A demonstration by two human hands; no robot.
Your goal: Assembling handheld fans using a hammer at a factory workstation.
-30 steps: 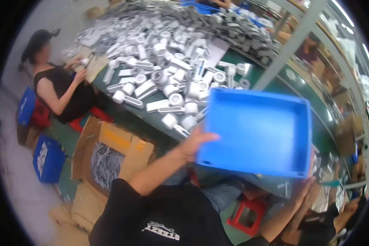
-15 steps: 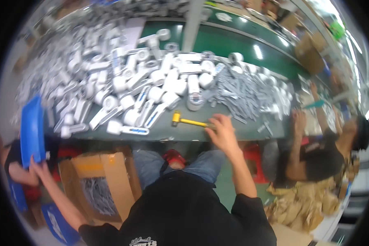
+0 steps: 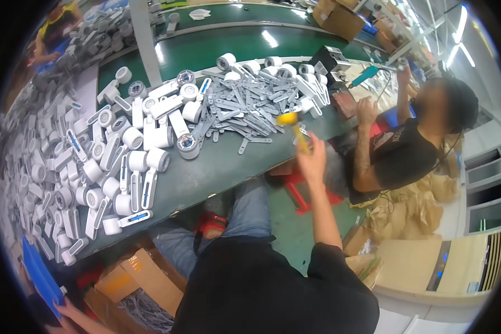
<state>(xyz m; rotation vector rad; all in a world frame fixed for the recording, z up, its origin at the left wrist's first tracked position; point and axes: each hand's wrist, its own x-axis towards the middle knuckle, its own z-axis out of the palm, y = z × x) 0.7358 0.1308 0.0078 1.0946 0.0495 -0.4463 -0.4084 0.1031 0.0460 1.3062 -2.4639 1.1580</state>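
Right hand, fingers clamped on yellow hammer, should clear the co-worker; left hand, fingers gripping blue tray.

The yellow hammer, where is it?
In the head view, the yellow hammer is right of centre, in the person's right hand, by the lower right edge of the pile of grey strips.

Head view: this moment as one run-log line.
left hand: gripping blue bin | right hand: gripping yellow hammer by handle | green table: white round-headed parts, piled grey strips
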